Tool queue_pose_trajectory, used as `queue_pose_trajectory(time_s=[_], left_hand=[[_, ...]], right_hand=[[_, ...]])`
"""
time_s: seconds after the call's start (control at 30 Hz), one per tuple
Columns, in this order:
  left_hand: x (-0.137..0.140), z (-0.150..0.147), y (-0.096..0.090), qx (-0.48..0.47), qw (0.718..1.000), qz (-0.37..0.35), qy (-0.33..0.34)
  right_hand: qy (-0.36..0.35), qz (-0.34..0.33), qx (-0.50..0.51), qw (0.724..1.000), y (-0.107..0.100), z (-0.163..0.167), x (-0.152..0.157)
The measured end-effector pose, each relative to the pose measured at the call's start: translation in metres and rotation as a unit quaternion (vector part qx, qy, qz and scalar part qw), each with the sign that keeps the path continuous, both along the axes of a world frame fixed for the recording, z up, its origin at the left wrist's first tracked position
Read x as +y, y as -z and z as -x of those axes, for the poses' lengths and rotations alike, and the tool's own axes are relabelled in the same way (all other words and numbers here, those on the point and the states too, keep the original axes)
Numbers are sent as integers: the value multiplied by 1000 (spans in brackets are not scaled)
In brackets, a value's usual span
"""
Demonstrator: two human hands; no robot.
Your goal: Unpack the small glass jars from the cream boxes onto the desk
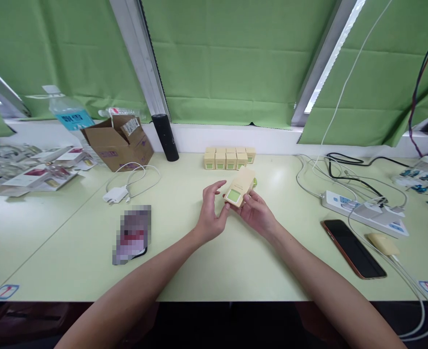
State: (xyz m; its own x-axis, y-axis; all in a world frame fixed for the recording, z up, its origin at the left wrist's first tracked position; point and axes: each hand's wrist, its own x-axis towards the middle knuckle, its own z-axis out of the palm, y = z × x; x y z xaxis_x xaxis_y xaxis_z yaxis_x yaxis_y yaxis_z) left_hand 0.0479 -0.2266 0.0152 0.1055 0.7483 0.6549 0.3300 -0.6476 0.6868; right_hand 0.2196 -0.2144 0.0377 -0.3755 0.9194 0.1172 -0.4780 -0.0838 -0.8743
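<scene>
My right hand (255, 213) is closed around a small cream carton (241, 186) with a green square on its face. The carton is tilted above the table, and its far end looks like a raised flap. Beside it my left hand (212, 213) is curved, with thumb and fingers apart. That thumb is at the carton's near corner; whether it presses on it I cannot tell. Just behind the carton a small green item (255, 182) partly shows. Farther back, several matching small cream boxes (220, 161) stand in rows by the wall.
Left of my hands lie a blurred phone (132, 235), a white charger (115, 194) with cable, an open cardboard box (121, 148) and a black cylinder (165, 137). To the right are a power strip (362, 213), a dark phone (354, 248) and tangled cables.
</scene>
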Motion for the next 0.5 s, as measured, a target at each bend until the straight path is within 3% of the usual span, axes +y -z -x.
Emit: queue_pose_trajectory(time_s=[0.1,0.2,0.5], left_hand=[[2,0,1,-27,995,93,-16],[3,-2,2,-46,986,158,13],[8,-6,13,-129,972,169,94]], right_hand=[[13,9,13,1000,0,0,1],[22,11,9,1000,2,0,1],[22,23,32,999,11,-2,6]])
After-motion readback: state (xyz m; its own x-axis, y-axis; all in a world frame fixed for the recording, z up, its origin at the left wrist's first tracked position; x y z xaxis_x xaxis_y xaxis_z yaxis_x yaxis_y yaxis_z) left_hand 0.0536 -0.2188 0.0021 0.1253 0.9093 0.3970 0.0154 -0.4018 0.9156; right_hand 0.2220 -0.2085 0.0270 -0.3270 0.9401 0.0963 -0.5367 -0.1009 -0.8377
